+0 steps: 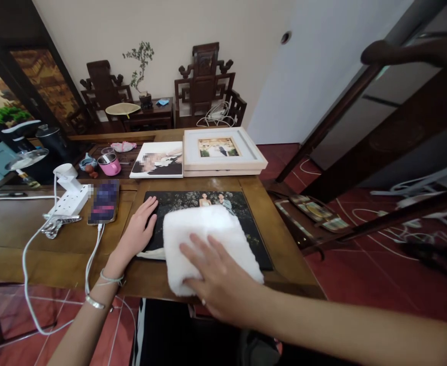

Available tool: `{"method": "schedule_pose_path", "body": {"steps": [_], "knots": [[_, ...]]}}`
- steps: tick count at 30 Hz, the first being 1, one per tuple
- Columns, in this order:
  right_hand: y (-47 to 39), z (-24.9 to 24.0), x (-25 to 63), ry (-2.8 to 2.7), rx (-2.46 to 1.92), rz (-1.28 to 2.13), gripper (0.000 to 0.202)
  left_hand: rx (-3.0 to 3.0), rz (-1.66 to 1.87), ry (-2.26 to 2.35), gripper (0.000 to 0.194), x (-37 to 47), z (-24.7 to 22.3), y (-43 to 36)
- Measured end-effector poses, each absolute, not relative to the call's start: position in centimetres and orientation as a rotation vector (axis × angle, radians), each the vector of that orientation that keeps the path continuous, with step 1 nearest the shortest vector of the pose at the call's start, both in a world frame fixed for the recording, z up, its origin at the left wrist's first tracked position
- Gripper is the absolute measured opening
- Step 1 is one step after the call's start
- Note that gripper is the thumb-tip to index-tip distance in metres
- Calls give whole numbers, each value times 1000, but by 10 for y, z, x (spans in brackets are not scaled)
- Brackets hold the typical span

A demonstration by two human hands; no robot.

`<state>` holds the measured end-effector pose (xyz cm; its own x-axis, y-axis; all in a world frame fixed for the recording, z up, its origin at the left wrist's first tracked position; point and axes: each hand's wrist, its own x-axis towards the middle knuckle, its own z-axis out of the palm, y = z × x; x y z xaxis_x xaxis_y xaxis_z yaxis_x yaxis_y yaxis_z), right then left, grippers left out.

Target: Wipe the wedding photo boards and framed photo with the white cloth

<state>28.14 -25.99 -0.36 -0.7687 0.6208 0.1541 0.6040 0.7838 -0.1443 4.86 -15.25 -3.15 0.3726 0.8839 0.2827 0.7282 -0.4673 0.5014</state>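
Note:
A dark photo panel (251, 229) showing two people lies flat near the front edge of the wooden table. My left hand (141, 226) rests on the panel's left edge, fingers stretched out and holding nothing. A folded white cloth (223, 229) covers the panel's middle and reaches past its front edge. On top of the cloth lies my right hand (219, 277), palm down with fingers spread, slightly blurred. The cloth hides much of the printed picture.
Behind the panel are a white-framed photo (246, 157) and a smaller photo board (158, 170). To the left lie a phone (105, 201) on a cable, a power strip (72, 203) and a pink cup (110, 165). The table (290, 244) ends at the right.

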Motion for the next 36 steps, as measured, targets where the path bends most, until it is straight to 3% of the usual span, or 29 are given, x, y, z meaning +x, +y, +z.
{"method": "schedule_pose_path", "body": {"steps": [8,13,19,27,36], "knots": [[-192,6,288,-2822,-1040,241,43,2390,736,1400,45,46,-32,-149],[-146,5,298,-2725,-1169,186,36,2356,787,1420,43,47,-33,-149],[-174,3,288,-2771,-1176,206,43,2350,759,1435,46,49,-31,-150],[-239,-17,281,-2762,-701,147,33,2354,786,1400,44,46,-33,-150],[-182,-6,287,-2869,-876,170,40,2326,784,1422,45,47,-33,-150]]}}
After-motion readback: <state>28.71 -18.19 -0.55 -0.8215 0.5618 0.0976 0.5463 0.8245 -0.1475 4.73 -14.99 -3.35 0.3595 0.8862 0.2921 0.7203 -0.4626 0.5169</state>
